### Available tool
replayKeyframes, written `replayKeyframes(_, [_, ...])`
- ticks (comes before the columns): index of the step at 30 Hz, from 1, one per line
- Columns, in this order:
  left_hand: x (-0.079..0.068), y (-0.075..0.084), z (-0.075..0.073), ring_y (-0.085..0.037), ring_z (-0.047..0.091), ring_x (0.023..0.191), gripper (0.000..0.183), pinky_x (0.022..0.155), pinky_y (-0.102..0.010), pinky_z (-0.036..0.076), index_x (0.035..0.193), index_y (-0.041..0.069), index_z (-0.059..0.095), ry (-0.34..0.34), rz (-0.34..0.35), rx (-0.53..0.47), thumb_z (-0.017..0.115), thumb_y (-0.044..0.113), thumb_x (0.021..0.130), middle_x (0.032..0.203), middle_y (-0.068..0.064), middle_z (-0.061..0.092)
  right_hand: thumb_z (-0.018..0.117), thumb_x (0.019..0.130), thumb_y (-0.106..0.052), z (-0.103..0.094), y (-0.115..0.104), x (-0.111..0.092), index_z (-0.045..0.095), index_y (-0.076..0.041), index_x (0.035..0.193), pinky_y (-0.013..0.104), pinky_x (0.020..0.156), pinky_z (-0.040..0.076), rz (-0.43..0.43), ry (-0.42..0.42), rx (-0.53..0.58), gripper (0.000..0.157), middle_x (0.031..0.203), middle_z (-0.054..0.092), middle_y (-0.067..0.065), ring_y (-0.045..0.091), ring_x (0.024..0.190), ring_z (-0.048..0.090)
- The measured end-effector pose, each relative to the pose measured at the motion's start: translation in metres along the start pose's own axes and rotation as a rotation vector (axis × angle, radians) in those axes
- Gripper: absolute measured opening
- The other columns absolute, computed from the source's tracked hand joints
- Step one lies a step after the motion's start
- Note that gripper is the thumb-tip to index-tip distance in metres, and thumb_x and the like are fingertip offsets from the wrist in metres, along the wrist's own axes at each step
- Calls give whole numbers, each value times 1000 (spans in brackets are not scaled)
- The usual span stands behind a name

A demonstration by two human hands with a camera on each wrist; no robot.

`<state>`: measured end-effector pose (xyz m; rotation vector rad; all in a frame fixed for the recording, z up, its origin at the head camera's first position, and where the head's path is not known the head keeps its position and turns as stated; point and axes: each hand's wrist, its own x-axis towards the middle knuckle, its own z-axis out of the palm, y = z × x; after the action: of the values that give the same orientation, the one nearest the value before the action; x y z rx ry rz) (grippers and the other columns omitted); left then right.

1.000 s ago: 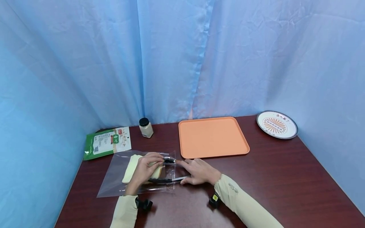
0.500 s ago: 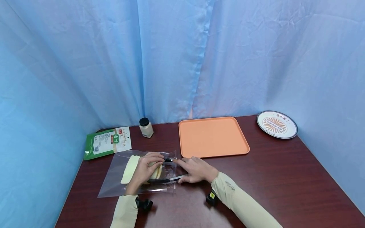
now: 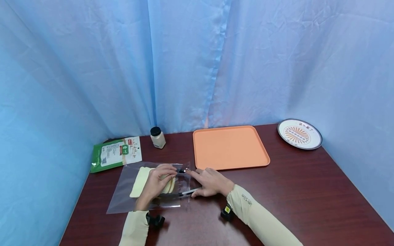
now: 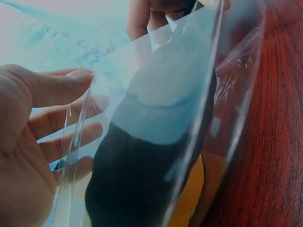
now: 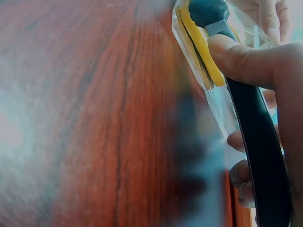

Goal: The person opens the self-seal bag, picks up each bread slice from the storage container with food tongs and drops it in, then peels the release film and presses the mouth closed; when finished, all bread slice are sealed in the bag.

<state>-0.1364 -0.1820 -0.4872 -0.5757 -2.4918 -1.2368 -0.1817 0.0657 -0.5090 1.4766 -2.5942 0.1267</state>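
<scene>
Slices of pale bread (image 3: 140,181) with a brown edge lie inside a clear plastic bag (image 3: 117,200) on the table. My left hand (image 3: 155,181) is over the bread and pinches the film at the bag's mouth between thumb and fingers. My right hand (image 3: 212,182) grips a pair of tongs (image 3: 188,192), thumb on one black arm and fingers on the other. The black wavy-edged head of the tongs (image 4: 132,175) is within the bag at the bread (image 4: 191,198) in the left wrist view; film partly blurs it. The arm's handle (image 5: 258,142) shows in the right wrist view.
Behind the bag lie a green and white packet (image 3: 117,153) and a black-capped jar (image 3: 158,138). An orange tray (image 3: 231,147) stands at back centre, a patterned plate (image 3: 300,134) at back right. Blue curtains (image 3: 191,68) close off the back and sides.
My right hand has moved slightly left, and the tongs reach further into the bag with their arms closer together. The bread has shifted a little left. My left hand stays in place.
</scene>
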Motion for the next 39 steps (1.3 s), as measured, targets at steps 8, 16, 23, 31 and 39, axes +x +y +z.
replayKeyframes(8, [0, 0, 0, -27, 69, 105, 10, 93, -48, 57, 93, 2, 80, 0, -2, 6, 74, 0, 85, 102, -9, 76, 61, 83, -74, 0, -1, -1, 41, -18, 151, 35, 66, 58, 39, -38, -8, 90, 117, 70, 7, 19, 74, 69])
replayKeyframes(16, [0, -1, -1, -27, 69, 106, 10, 93, -48, 57, 93, 2, 80, -1, 8, 2, 75, 0, 85, 103, -9, 76, 62, 78, -78, -4, -5, 1, 38, -22, 153, 37, 69, 58, 113, -85, 18, 97, 121, 67, 6, 20, 77, 68])
replayKeyframes(23, [0, -1, 0, -27, 69, 105, 10, 93, -49, 57, 93, 2, 80, 5, 11, -2, 75, 0, 84, 101, -9, 76, 64, 76, -79, -4, -6, -2, 41, -21, 151, 37, 66, 58, 126, -64, 37, 98, 120, 68, 7, 20, 72, 67])
replayKeyframes(31, [0, 0, -1, -27, 70, 104, 10, 93, -48, 57, 92, 4, 80, 8, 25, 0, 75, 0, 84, 100, -9, 76, 65, 75, -79, -5, -4, -11, 43, -21, 150, 37, 66, 57, 147, -44, 46, 97, 119, 69, 6, 21, 70, 66])
replayKeyframes(39, [0, -1, 1, -27, 70, 102, 10, 91, -46, 58, 91, 2, 80, 14, 41, -2, 76, -2, 83, 100, -9, 76, 68, 73, -77, -9, -2, -23, 44, -18, 149, 34, 63, 55, 133, 14, 41, 99, 113, 69, 2, 18, 68, 64])
